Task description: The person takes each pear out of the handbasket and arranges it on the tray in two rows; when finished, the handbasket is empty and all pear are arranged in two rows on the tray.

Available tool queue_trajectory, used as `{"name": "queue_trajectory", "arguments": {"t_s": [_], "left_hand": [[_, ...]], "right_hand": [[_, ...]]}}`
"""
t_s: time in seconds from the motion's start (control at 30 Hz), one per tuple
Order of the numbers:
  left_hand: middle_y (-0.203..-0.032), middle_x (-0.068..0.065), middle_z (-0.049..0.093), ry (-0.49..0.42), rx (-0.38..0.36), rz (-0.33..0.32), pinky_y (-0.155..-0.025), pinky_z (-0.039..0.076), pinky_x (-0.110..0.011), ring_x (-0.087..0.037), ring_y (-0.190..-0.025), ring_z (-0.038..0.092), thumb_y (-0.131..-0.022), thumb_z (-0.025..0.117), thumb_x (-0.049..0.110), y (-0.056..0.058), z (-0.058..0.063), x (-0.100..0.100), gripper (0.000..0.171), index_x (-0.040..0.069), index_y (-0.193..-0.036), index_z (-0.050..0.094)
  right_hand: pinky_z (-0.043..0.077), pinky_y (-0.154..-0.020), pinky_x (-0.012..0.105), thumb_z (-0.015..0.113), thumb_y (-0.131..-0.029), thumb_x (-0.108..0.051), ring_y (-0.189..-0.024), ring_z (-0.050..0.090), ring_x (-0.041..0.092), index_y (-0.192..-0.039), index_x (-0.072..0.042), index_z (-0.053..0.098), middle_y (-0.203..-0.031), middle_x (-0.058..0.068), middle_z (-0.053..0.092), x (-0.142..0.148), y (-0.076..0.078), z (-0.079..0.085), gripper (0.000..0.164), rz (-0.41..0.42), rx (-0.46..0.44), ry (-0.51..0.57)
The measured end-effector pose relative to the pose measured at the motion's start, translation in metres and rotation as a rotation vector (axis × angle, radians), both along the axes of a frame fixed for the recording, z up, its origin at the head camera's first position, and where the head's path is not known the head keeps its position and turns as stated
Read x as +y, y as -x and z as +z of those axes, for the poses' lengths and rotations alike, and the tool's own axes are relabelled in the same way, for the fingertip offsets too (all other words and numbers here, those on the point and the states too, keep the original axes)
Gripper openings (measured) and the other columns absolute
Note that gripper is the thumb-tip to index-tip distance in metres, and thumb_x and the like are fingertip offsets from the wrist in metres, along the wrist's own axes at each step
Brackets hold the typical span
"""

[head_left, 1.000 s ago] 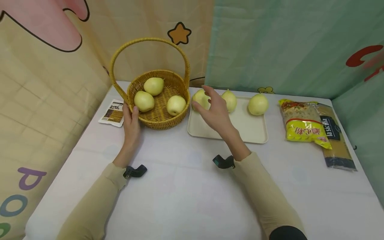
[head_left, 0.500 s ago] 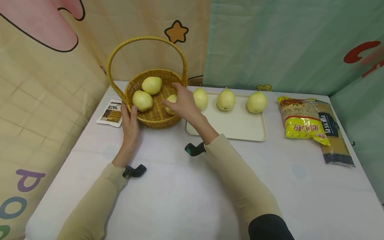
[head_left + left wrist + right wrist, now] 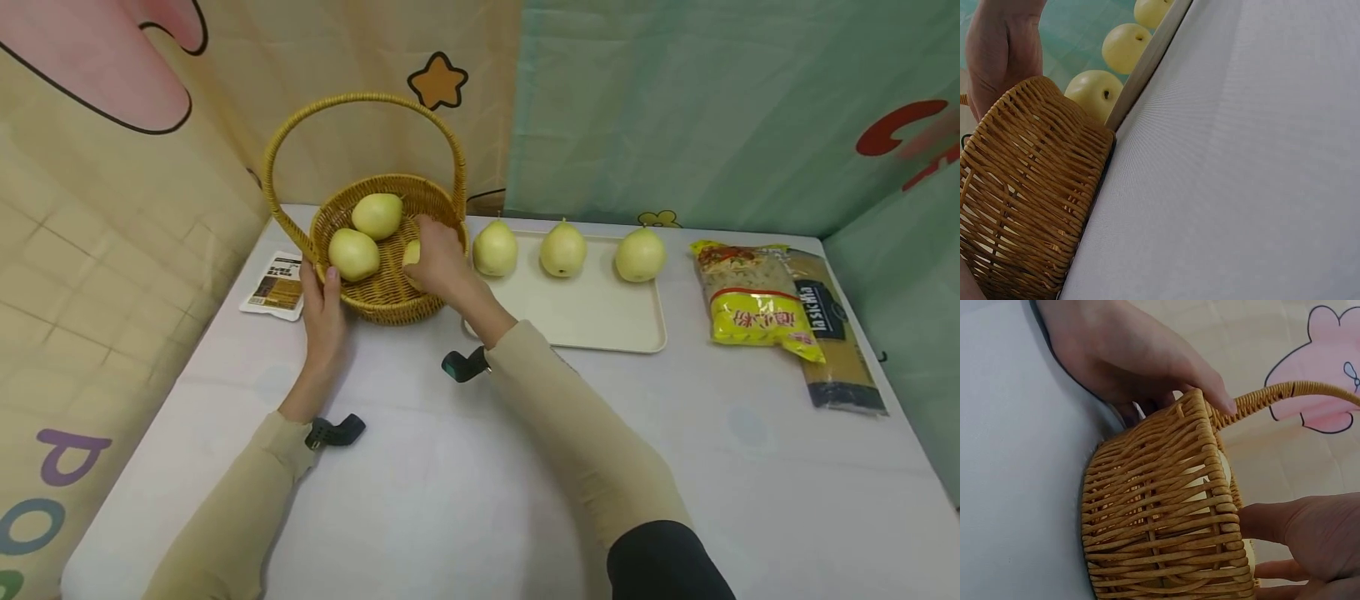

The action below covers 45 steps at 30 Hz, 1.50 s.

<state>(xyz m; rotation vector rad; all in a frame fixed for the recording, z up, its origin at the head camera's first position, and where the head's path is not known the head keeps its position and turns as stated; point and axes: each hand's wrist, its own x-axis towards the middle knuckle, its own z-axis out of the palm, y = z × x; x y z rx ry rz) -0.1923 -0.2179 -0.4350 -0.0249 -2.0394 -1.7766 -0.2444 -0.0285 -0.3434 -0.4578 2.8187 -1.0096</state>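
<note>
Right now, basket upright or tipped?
Upright: the basket sits base-down on the white tabletop, its handle arching above, pears inside.

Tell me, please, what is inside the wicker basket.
In the wicker basket, two pears lie in plain view; the right hand partly covers a third pear. What else that hand hides cannot be seen.

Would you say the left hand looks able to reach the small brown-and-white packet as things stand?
Probably yes: the packet lies just beside the left hand, with nothing seen between them, though the hand would likely have to let go of the basket first.
</note>
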Motion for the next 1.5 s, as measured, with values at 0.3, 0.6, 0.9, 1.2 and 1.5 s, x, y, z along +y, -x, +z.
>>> {"name": "queue_trajectory", "arguments": {"t_s": [0.3,0.6,0.9,1.2,1.5], "left_hand": [[-0.174,-0.011,0.023,-0.038,-0.037,-0.015,-0.13,0.016,-0.026,-0.018,-0.161,0.021,-0.114,0.039,0.029,-0.008,0.01,0.006,0.064,0.012,-0.17,0.012],[-0.173,-0.003,0.028,-0.008,-0.024,0.015,-0.129,0.018,-0.024,-0.012,-0.159,0.025,-0.114,0.04,0.033,0.003,-0.008,-0.003,0.063,0.019,-0.17,0.016],[-0.172,-0.014,0.028,0.002,-0.019,0.005,-0.13,0.018,-0.028,-0.022,-0.16,0.024,-0.114,0.04,0.026,-0.007,0.008,0.005,0.063,0.008,-0.169,0.015],[-0.169,-0.02,0.031,0.032,-0.018,0.019,-0.129,0.02,-0.029,-0.027,-0.16,0.026,-0.113,0.04,0.021,-0.018,0.024,0.012,0.061,0.0,-0.167,0.019],[-0.171,-0.009,0.03,0.048,-0.001,0.036,-0.129,0.019,-0.026,-0.017,-0.159,0.026,-0.114,0.041,0.03,0.004,-0.007,-0.001,0.063,0.01,-0.169,0.018]], "right_hand": [[0.053,-0.105,0.042,0.082,-0.091,-0.023,-0.126,0.061,0.033,-0.142,0.002,0.053,-0.132,0.016,0.065,-0.007,-0.002,-0.006,0.064,0.061,0.007,-0.097],[0.054,-0.082,0.036,0.084,-0.085,-0.023,-0.101,0.062,0.026,-0.121,-0.002,0.06,-0.11,0.012,0.066,-0.007,-0.005,-0.008,0.048,0.071,0.064,-0.088],[0.054,-0.1,0.039,0.085,-0.082,-0.027,-0.121,0.061,0.03,-0.147,-0.005,0.056,-0.136,0.009,0.067,0.006,-0.019,0.003,0.075,-0.022,0.101,0.133],[0.046,-0.103,0.045,0.086,-0.08,-0.036,-0.12,0.06,0.028,-0.146,-0.016,0.06,-0.136,0.004,0.068,0.034,-0.054,0.013,0.074,-0.102,0.146,0.316],[0.052,-0.099,0.049,0.087,-0.078,-0.032,-0.119,0.062,0.025,-0.145,-0.012,0.059,-0.138,0.004,0.067,0.073,-0.08,-0.005,0.075,-0.204,0.213,0.341]]}}
